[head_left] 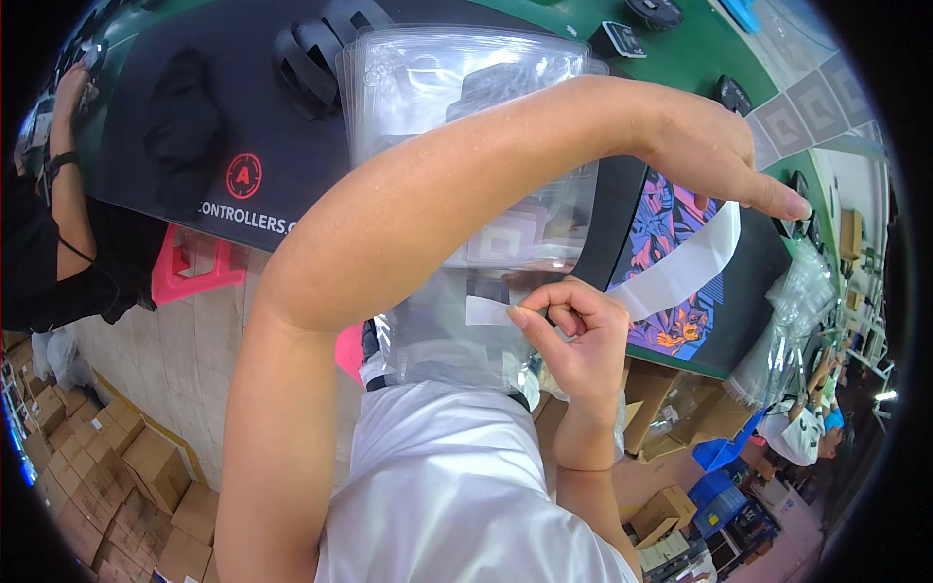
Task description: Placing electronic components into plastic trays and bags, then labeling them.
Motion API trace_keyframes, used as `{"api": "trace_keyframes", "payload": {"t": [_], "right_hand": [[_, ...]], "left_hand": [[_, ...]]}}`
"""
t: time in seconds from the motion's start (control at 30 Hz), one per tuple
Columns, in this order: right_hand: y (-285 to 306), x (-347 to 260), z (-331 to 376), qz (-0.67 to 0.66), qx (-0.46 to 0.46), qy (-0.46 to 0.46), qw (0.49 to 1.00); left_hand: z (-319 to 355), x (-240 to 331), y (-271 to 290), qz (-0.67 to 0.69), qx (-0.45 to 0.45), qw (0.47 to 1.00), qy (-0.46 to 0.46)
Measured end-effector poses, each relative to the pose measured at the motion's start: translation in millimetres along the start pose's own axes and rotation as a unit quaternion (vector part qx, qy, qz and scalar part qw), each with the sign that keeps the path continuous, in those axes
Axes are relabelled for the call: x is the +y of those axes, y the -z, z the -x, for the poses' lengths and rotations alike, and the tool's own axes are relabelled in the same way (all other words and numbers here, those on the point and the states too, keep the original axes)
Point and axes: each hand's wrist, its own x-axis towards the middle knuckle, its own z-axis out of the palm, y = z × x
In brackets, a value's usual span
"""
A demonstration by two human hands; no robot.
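Note:
A long white paper strip (680, 267) stretches between my two hands. My right hand (573, 335) pinches its near end with thumb and forefinger, just above my white shirt. My left hand (714, 155) has reached across to the right, and its fingertips grip the far end of the strip. A stack of clear plastic trays (457, 83) lies under my left forearm on the black mat (194, 87). A clear plastic bag (437, 335) hangs below the trays, behind my right hand. A colourful printed pad (671, 233) lies behind the strip.
Another person's arm (63, 185) with a dark wristband works at the left. A pink stool (194, 267) stands under the bench. Cardboard boxes (126, 466) are stacked lower left and open cartons (680, 418) lower right. Black parts (311, 53) sit on the green bench (700, 49).

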Motion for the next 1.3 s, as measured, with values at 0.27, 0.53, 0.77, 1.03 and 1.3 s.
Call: {"api": "trace_keyframes", "payload": {"t": [0.27, 0.53, 0.77, 1.03, 1.3], "right_hand": [[-2.0, -0.9, -4.5, 0.006, -0.007, -0.025, 1.0], [-16.6, 12.7, -2.4, 0.054, 0.064, 0.033, 0.996], [-35.0, 38.5, -1.5, 0.129, 0.208, 0.2, 0.949], [-44.0, 4.6, -12.5, -0.019, 0.06, -0.015, 0.998], [-32.7, 16.9, 1.6, 0.025, -0.004, -0.067, 0.997]], "left_hand": [[3.0, 1.2, -0.9, 0.001, 0.005, 1.0, 0.001], [2.7, -2.2, -0.3, 0.002, -0.002, 1.0, -0.013], [3.2, 2.7, 2.0, 0.003, -0.016, 1.0, -0.005], [5.2, 1.4, 4.6, 0.0, 0.003, 1.0, 0.0], [8.1, -3.3, 6.1, -0.01, 0.012, 1.0, -0.008]]}}
